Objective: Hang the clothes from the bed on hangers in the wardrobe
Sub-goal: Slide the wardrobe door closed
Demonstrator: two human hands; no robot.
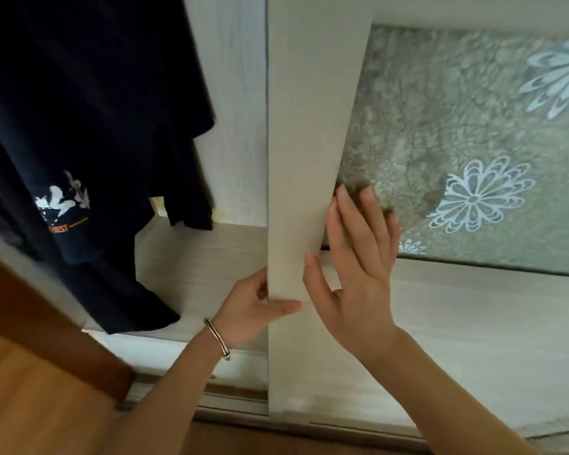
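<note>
Setting: a wardrobe (237,110) with pale wood-grain walls, seen from above at close range. Its inner base board (194,257) is the same pale wood. An orange-brown wooden floor (30,405) fills the lower left corner. A bottom track (230,399) runs along the wardrobe's foot.

Item 1: sliding door (303,126), one. It has a cream frame around a frosted glass panel (457,126) with a grey-green crackled pattern. White flower motifs (480,195) on the glass: three, of which one at the upper right is cut off by the edge and one is small and partly behind the right hand.

Item 2: dark navy T-shirt (63,126), hanging inside the wardrobe's open left part. It has a white figure print and orange lettering low on the front. A second dark garment (191,218) hangs behind it, towards the door. Their tops run out of view, so a firm count is not possible.

Item 3: left hand (250,307), one. It grips the door's left edge low down, thumb laid across the front face and fingers curled round behind. A thin metal bracelet (217,338), one, sits on the wrist. The forearm comes up from the bottom centre.

Item 4: right hand (355,274), one. It lies flat against the door with fingers straight and slightly spread, holding nothing. The thumb rests on the frame and the fingertips reach onto the glass. The forearm enters from the lower right.
</note>
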